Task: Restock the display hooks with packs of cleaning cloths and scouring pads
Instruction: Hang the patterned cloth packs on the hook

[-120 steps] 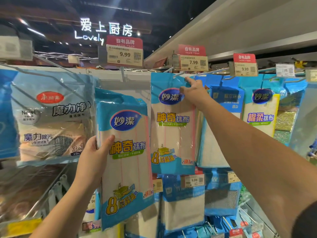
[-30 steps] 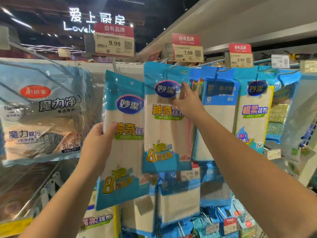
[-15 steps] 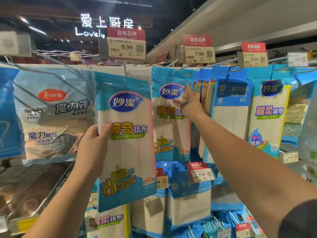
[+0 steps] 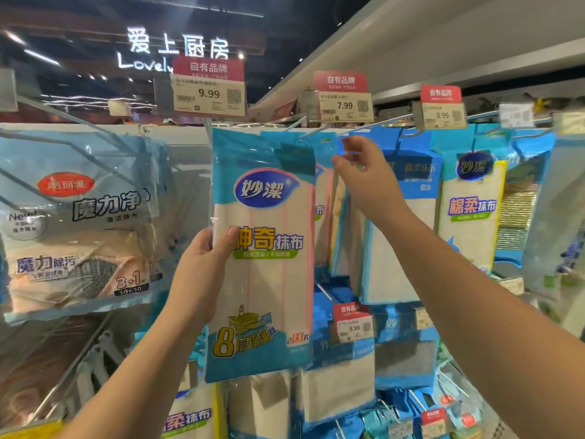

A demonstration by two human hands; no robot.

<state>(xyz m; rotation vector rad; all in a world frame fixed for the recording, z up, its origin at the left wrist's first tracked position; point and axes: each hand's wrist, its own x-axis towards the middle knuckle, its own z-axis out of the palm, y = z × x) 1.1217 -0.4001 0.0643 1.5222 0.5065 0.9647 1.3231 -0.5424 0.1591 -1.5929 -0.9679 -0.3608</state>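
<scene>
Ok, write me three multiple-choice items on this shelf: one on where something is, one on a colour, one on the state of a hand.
1. Where is the 7.99 price tag?
A. Above the hook the right hand reaches toward
B. On the floor
C. Stuck to the left forearm

2. What colour is the header strip on the 9.99 price tag?
A. Green
B. Red
C. Black

3. What is the left hand doing?
A. Hanging empty
B. Pressing flat on a shelf
C. Gripping the held cloth pack by its left edge

Answers: 1 A, the tag sits on the hook just above the right hand. 2 B, a red strip tops the tag. 3 C, the thumb lies over the pack's front with the fingers behind it.
</scene>
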